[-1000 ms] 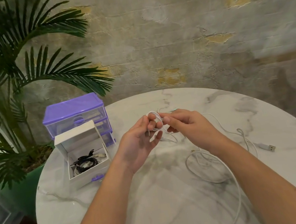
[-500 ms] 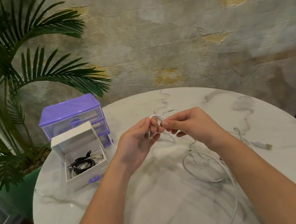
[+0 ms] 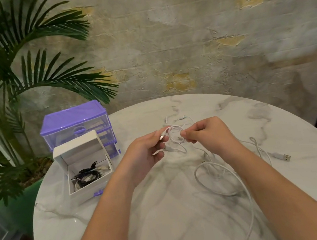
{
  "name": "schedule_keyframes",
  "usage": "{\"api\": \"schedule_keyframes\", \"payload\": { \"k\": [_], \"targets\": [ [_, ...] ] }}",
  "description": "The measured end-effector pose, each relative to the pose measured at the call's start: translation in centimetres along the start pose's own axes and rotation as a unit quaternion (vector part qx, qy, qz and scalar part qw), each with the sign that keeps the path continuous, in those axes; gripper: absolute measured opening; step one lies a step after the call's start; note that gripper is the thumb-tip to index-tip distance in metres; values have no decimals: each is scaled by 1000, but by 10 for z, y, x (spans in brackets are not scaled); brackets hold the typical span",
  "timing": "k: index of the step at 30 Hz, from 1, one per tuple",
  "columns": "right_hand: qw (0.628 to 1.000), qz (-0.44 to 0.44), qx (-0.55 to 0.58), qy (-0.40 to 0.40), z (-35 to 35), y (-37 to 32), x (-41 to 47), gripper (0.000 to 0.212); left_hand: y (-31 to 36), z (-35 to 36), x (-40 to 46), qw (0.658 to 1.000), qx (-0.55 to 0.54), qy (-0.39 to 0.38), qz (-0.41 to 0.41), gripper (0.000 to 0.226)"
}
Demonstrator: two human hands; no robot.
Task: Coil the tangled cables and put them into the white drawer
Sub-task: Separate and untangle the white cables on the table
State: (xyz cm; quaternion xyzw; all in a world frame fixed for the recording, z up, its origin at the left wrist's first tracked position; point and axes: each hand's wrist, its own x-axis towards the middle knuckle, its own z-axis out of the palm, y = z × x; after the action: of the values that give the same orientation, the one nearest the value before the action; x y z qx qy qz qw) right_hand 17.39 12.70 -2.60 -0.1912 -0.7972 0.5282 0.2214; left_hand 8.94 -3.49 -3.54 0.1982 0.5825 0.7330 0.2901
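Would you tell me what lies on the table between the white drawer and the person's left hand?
In the head view, only bare marble table separates the white drawer from the left hand; the white cable lies beyond, between both hands.

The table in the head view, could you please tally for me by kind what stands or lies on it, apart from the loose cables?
Purple drawer unit: 1
White drawer, pulled out, dark coiled cables inside: 1
Visible USB plug lying on the table: 1
Total: 3
The loose white cables overlap too much to count.
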Motion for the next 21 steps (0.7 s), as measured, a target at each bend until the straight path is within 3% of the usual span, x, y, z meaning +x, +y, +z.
{"api": "schedule_keyframes", "payload": {
  "k": [5,12,21],
  "targets": [
    [998,5,44,-38,3,-1,-2,13,1,2,-5,1000,8,-13,-9,24],
    [994,5,78,-72,4,-3,-3,14,-2,3,-3,988,130,69,40,24],
    [994,-14,94,-56,4,-6,-4,7,-2,7,-1,986,124,61,91,22]
  ]
}}
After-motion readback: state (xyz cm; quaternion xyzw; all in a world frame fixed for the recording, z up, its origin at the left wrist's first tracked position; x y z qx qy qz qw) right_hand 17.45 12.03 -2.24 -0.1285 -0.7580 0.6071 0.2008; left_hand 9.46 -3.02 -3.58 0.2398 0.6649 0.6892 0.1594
